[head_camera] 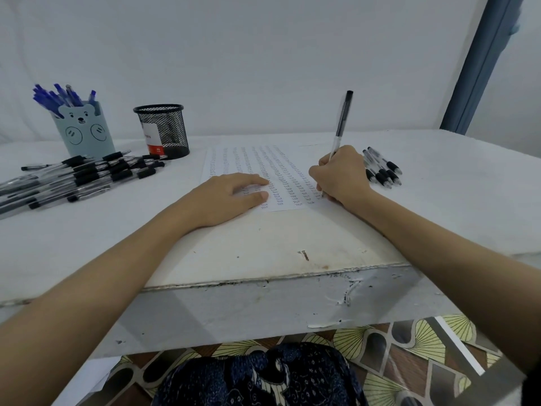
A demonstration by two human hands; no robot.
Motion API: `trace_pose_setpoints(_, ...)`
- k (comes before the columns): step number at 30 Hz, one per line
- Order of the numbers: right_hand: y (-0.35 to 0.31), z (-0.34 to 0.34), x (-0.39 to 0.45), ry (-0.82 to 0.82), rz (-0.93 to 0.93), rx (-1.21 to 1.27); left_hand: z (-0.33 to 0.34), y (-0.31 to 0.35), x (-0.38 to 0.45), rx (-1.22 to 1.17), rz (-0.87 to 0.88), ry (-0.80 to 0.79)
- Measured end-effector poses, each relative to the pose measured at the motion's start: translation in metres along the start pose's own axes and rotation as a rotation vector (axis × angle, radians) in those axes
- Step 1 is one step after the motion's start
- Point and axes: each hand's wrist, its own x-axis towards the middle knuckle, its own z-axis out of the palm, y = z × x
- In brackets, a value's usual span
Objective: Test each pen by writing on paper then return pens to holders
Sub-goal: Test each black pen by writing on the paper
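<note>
Pen, clear-barrelled, black cap and grip (342, 121): upright, pinched in right hand (339, 175), tip on white paper sheet (263, 162) filled with rows of small writing; left hand (231, 197) flat on sheet.

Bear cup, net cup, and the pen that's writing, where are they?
Bear cup (84, 133): head view, on its front, below the bear's face.
Net cup (171, 128): head view, on its mesh wall.
Pen (342, 118): head view, on its barrel above the right hand (341, 177).

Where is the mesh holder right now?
In the head view the mesh holder stands at the table's far left, right of the bear holder, just behind the loose pile of black pens.
</note>
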Motion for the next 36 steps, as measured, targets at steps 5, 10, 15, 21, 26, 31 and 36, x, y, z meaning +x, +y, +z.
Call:
trace_pose_setpoints(5, -0.001, 0.001, 0.000, 0.022, 0.017, -0.005, -0.001, -0.001, 0.001, 0.003, -0.004, -0.003)
trace_pose_setpoints(10, -0.006, -0.012, 0.001, -0.024, 0.196, 0.347, 0.000, 0.001, 0.000, -0.001, -0.003, 0.000)
trace_pose_setpoints(15, -0.010, -0.016, 0.001, -0.120, 0.249, 0.444, -0.001, 0.002, -0.001, -0.002, 0.001, -0.001)
trace_pose_setpoints(21, -0.013, -0.019, 0.002, -0.125, 0.297, 0.646, 0.000, 0.002, -0.001, -0.002, -0.003, 0.005)
trace_pose_setpoints(26, -0.011, -0.021, 0.005, -0.115, 0.320, 0.713, 0.000, 0.003, -0.001, 0.002, -0.001, -0.001)
trace_pose_setpoints(31, -0.007, -0.022, 0.008, -0.076, 0.260, 0.664, 0.000, 0.002, -0.001, 0.003, -0.004, 0.001)
trace_pose_setpoints(36, 0.004, -0.027, 0.021, 0.014, 0.098, 0.230, 0.000, 0.001, -0.001, 0.000, -0.001, 0.004)
